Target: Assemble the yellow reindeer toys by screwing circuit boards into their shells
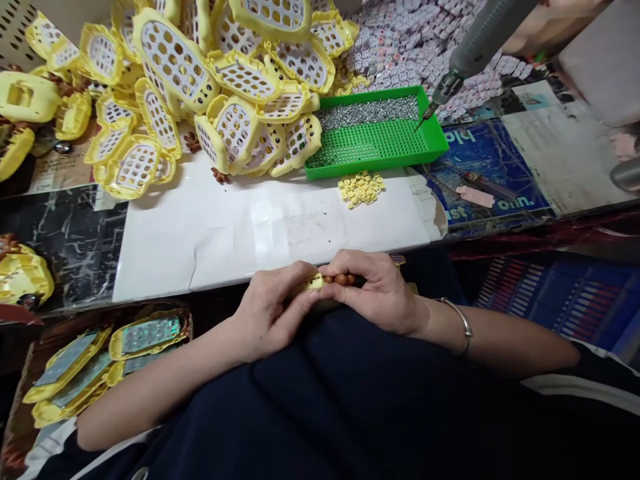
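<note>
Close to my body, at the table's front edge, my two hands meet with fingertips nearly touching. My left hand [273, 310] is closed around a yellow plastic piece [315, 282] with small dark marks; most of it is hidden by the fingers. My right hand [383, 290] pinches a knobbly brown plastic part [342, 279], which touches the yellow piece's right end. Whether the two are joined, I cannot tell. Beyond the hands lies a white sheet [230, 227] on the table, with a small pile of yellow bits [361, 189] at its far side.
A green tray [377, 165] of screws stands behind the yellow bits. Above it hangs an electric screwdriver [467, 57]. Yellow shells with white perforated panels [173, 63] are heaped at back left, pale small parts [415, 40] at back right. Shells with circuit boards [150, 333] fill a box lower left.
</note>
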A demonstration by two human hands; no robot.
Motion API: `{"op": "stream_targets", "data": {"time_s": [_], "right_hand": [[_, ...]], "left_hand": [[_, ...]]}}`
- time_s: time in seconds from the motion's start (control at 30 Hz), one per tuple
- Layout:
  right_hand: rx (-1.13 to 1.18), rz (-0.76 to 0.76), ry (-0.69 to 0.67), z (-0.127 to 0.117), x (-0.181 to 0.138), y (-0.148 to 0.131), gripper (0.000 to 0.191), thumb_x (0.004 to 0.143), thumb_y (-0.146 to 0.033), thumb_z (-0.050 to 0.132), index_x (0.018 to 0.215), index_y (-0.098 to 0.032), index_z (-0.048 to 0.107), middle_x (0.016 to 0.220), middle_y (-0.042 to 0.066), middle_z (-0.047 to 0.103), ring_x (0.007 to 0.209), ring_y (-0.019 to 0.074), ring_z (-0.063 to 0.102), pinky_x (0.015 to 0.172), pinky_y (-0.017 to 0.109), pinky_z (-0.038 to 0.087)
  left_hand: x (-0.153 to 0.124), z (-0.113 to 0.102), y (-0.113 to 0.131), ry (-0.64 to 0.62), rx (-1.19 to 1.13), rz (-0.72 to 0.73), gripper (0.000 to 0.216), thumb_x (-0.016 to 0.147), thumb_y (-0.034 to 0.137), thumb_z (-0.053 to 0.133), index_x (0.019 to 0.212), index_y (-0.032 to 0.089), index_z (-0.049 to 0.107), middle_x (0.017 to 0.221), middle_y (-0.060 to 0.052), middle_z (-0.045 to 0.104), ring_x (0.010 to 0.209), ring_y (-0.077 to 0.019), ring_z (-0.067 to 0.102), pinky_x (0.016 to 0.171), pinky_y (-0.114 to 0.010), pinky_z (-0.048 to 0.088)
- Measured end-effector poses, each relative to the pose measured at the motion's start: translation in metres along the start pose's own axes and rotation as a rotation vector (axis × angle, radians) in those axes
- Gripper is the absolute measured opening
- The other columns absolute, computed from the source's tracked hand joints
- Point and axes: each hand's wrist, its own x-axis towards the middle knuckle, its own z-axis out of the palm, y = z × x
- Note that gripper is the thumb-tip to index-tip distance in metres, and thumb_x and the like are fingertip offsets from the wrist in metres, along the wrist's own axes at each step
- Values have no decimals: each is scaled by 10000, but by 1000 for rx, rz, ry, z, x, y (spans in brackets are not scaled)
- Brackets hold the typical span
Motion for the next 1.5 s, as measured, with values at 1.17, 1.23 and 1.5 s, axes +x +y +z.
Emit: {"op": "stream_targets", "data": {"time_s": [1.17, 1.23, 1.5], "right_hand": [[-81, -113, -57, -10, 15, 6, 176, 796, -236, 728, 933, -134, 686, 785, 19, 663, 682, 81, 603, 623, 190, 497], [-85, -58, -111, -7, 14, 5, 153, 815, -231, 709, 926, -130, 675, 804, 23, 653, 682, 77, 594, 614, 186, 489], [-128, -101, -126, 3, 5, 5, 104, 864, -215, 635, 816, -127, 609, 734, -2, 550, 643, 72, 513, 573, 197, 428]], "left_hand": [[-2, -13, -19, 49, 315, 228, 236, 982, 298, 398, 1126, 140, 497, 795, -42, 690, 589, -131, 625, 540, -214, 453], [-5, -11, -17, 9, 277, 184, 204, 973, 280, 410, 1086, 143, 510, 743, -21, 663, 554, -126, 595, 520, -213, 429], [-10, -6, -8, -4, 236, 136, 130, 934, 211, 421, 947, 147, 533, 689, 2, 599, 526, -102, 526, 506, -203, 402]]}}
